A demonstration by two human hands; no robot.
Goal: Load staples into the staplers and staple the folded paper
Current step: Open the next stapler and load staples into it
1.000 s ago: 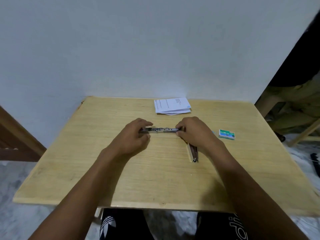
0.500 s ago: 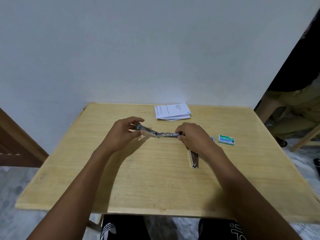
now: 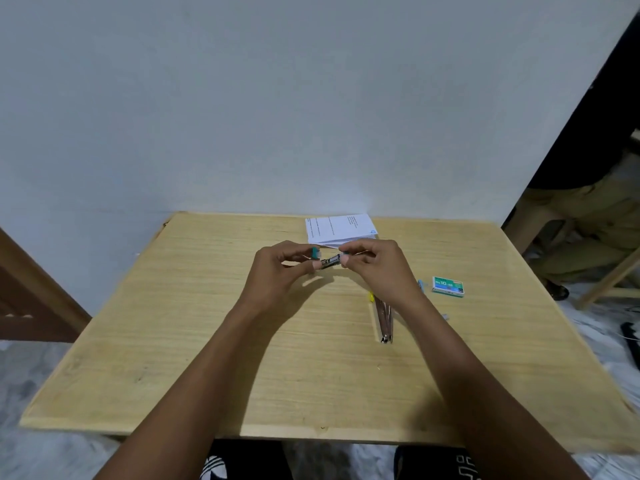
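A small metal stapler with a teal end hangs just above the wooden table, held between both hands. My left hand pinches its teal end, and my right hand pinches the other end with thumb and fingers. A second metal stapler with a yellow end lies on the table under my right wrist. The folded white paper lies at the table's far edge, just beyond my hands. A green staple box sits to the right.
A white wall stands right behind the table. At the right edge another person sits beside a wooden stool leg. A brown wooden frame is at the left. My knees are under the near table edge.
The stapler, stretched out long on the table a second ago, has been lifted and folded shorter. My hands have come closer together and moved away from me, towards the paper.
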